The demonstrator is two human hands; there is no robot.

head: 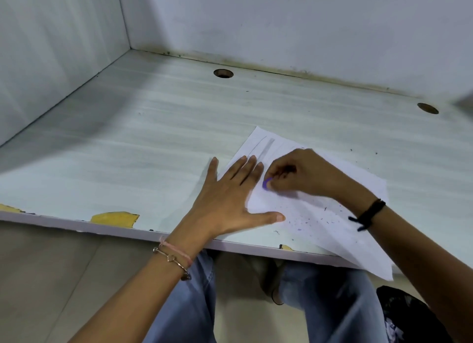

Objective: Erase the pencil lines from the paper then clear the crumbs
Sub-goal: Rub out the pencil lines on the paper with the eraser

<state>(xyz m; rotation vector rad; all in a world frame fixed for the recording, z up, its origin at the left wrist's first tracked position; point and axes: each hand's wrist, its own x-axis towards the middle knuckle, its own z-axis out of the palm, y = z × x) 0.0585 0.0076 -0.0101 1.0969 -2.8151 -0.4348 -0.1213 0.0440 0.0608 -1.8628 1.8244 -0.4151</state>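
**Right hand erasing, left hand pinning the sheet**

Left hand (pixel 230 201) is lying flat on the left part of the white sheet of paper (pixel 332 230), fingers (pixel 245 168) straight and spread, thumb pointing right along the sheet. Right hand (pixel 304 173) is pinching a small purple eraser (pixel 267 183) in curled fingers, eraser tip touching the paper just beside the left fingertips.

Paper is lying skewed on the pale grey wood-grain bench (pixel 153 137), its near corner hanging over the bench's front edge. Grey pencil lines (pixel 266 148) are showing on the far corner of the sheet, beyond both hands. Dark eraser crumbs (pixel 304 221) are sitting scattered on the paper near the left thumb, a few on the bench itself.

Thin bracelets (pixel 174 258) on left wrist, black band (pixel 371 212) on right. Two round holes (pixel 223 73) along the back of the bench; a yellow chipped patch (pixel 115 218) on the front edge.
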